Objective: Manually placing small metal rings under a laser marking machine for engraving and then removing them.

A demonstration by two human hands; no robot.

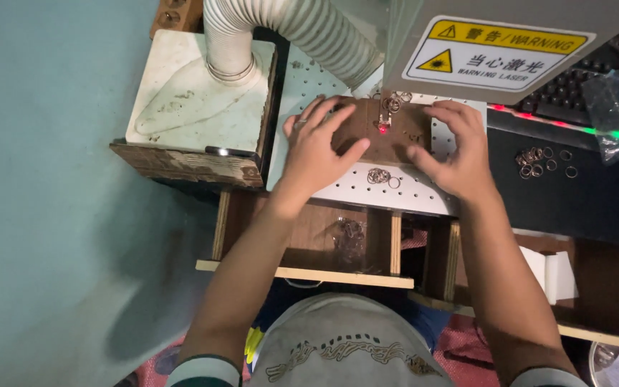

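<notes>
While both hands press flat on a brown wooden block (367,129), a red light dot glows on its top.
Below, an open wooden tray (309,236) holds a clear bag of small rings (350,236). Left hand (314,150) and right hand (453,147) lie open, fingers spread, gripping nothing; the block sits on a white perforated plate (395,190), thin metal rings (393,102) clustered at its far edge.

A small brown wooden block (377,132) lies on the white perforated metal plate (424,190); loose metal rings (380,175) at its six o'clock, more rings (539,161), perhaps the same kind, at three o'clock.
</notes>
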